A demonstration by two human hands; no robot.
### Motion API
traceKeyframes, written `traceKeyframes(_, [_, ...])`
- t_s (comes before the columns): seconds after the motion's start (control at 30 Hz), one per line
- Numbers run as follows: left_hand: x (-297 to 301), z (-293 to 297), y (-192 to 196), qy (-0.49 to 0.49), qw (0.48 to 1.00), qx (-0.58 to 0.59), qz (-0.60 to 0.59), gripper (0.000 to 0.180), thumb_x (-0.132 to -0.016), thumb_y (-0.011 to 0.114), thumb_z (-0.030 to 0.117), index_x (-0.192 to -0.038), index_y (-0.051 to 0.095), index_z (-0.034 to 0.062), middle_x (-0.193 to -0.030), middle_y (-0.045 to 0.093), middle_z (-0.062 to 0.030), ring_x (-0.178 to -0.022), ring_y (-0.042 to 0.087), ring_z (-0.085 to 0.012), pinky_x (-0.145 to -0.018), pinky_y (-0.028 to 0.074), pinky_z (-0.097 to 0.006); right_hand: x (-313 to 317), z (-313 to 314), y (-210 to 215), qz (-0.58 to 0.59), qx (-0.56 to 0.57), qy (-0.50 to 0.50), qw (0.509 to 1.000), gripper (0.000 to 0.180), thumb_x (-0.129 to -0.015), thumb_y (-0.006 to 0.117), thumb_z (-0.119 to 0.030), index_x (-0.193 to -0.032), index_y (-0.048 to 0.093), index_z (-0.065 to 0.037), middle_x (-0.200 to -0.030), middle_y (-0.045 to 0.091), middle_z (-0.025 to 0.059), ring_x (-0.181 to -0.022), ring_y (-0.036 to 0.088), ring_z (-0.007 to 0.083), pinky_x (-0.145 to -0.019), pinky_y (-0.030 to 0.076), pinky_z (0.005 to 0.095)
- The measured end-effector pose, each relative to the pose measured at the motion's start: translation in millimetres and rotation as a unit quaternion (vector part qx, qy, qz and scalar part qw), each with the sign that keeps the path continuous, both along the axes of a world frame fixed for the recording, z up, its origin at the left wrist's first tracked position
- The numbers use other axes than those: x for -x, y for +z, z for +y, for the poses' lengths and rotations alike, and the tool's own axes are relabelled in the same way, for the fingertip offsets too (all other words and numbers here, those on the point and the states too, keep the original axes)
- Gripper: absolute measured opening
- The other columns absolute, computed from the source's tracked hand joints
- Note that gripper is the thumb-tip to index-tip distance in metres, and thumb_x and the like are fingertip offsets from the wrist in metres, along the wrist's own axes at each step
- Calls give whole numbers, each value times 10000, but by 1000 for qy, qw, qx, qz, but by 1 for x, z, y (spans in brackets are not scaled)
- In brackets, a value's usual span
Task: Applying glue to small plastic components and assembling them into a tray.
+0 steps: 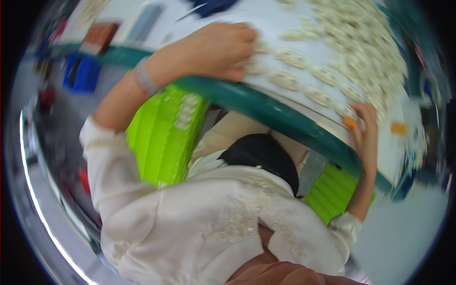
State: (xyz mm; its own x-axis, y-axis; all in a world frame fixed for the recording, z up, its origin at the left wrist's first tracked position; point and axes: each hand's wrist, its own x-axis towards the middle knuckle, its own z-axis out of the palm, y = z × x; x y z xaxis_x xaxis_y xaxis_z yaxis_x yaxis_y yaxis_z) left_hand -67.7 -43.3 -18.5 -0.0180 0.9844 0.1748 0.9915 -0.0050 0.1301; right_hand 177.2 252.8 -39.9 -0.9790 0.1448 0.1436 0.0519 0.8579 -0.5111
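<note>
My left hand (216, 51) reaches over the near table edge with its fingers curled down, beside the left end of a row of pale cream oval pieces (284, 80). What those fingers hold, if anything, is hidden. At the right end of the row my right hand (366, 128) bends its fingers around a pale oval piece (344, 110). Something orange (350, 123) sits at a fingertip of that hand; blur hides whether it is a finger cover. The pieces lie in roughly two lines, flat on the white tabletop (266, 23).
A big heap of similar pale pieces (365, 47) covers the table's far right. A green padded edge (266, 107) runs along the front. Below stand bright green crates (159, 135). Left are a brown box (99, 37), a grey block (145, 23) and a blue bin (82, 73). An orange-yellow block (399, 128) lies right.
</note>
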Motion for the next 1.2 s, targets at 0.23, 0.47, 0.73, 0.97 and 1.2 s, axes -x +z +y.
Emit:
traceKeyframes(0.23, [-18, -69, 86, 88, 963, -227, -119, 274, -679, 728, 202, -778, 601, -20, -651, 587, -119, -566, 592, -136, -516, 466, -240, -25, 31, -16, 113, -30, -108, 987, 325, -813, 541, 26, -1135, 499, 24, -1113, 527, 129, -1035, 499, 215, -890, 410, 305])
traceKeyframes(0.47, [-166, -274, -7, 582, 729, -237, -272, 350, -764, 670, 73, -1087, 573, -18, -906, 646, -52, -811, 627, -117, -775, 498, -253, 11, -156, -7, 108, 192, 111, 969, 331, -759, 646, 12, -1070, 535, 6, -1011, 552, 119, -947, 537, 223, -822, 461, 329])
traceKeyframes(0.73, [-387, -296, -170, 758, 295, -306, -496, 309, -699, 700, 106, -977, 615, 2, -677, 593, 8, -616, 561, -49, -567, 450, -202, 99, -362, -168, -89, -37, 465, 880, 305, -814, 610, -217, -939, 477, 27, -859, 565, 221, -733, 620, 354, -594, 501, 429])
traceKeyframes(0.97, [-397, -267, -183, 890, 320, -230, -231, 404, -700, 698, 110, -1059, 566, -19, -660, 602, -42, -572, 586, -96, -561, 480, -234, 102, -388, -184, -78, -185, 497, 844, 452, -822, 602, -350, -1060, 435, -3, -754, 593, 174, -637, 620, 347, -500, 503, 409])
traceKeyframes(1.2, [-362, -258, -200, 912, 290, -199, -211, 515, -701, 706, 155, -1139, 484, 1, -642, 592, -64, -548, 592, -194, -532, 487, -312, 109, -344, -148, -114, -79, 462, 876, 437, -803, 643, -289, -1106, 495, -11, -742, 604, 167, -624, 599, 328, -519, 469, 388])
